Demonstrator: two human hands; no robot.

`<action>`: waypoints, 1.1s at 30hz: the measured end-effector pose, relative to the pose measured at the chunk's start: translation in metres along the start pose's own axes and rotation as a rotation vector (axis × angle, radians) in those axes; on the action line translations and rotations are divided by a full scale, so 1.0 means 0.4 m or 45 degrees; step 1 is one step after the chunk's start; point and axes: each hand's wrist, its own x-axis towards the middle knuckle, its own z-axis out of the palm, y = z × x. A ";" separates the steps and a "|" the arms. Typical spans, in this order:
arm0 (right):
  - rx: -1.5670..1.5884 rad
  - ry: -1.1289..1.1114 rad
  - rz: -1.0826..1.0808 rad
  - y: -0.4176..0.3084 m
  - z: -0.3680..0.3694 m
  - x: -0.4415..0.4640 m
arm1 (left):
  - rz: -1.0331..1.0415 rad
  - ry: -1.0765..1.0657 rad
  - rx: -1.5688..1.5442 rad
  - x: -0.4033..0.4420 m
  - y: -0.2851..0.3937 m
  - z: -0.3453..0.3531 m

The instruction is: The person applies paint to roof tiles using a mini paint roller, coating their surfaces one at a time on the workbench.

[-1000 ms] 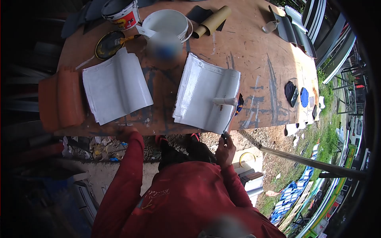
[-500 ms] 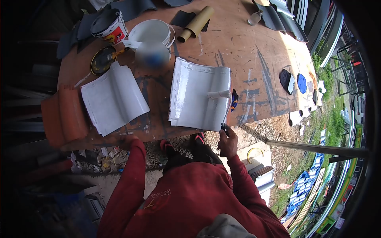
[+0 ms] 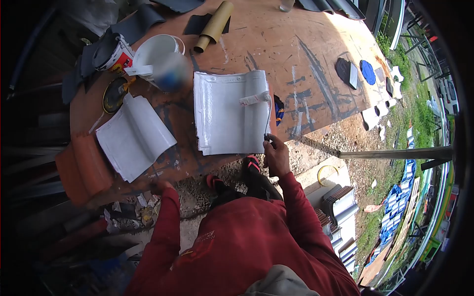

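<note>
My right hand (image 3: 276,155) is closed around the dark handle of a small paint roller (image 3: 255,98). The roller's white sleeve lies on the right part of a roof tile (image 3: 224,116) coated in wet, glossy white, and its wire runs down along the tile's right edge. My left hand (image 3: 161,186) is at the table's near edge, below a second white-coated tile (image 3: 136,135); shadow hides its fingers. An uncoated orange tile (image 3: 84,167) lies at the far left, beside the second one.
On the wooden table (image 3: 291,54) stand a white bucket (image 3: 153,52) and a labelled paint pail (image 3: 116,54). A paint-smeared lid (image 3: 114,94) and a brown cardboard tube (image 3: 215,27) lie there too. Stacked tiles (image 3: 338,204) and a pole (image 3: 395,154) are at right.
The roller has moved a little farther up the tile and tilted, with my right hand following. The whole view has shifted slightly; my left hand stays at the table edge.
</note>
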 end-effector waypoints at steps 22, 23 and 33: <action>-0.776 -0.481 -0.416 -0.020 -0.313 -0.111 | 0.532 -1.673 -0.182 -0.348 0.191 -0.019; -0.907 -0.467 -0.480 -0.026 -0.334 -0.096 | 0.562 -1.685 -0.171 -0.355 0.212 -0.018; -0.518 -0.374 -0.200 0.071 -0.512 -0.208 | 0.216 -1.916 0.025 -0.359 0.129 -0.097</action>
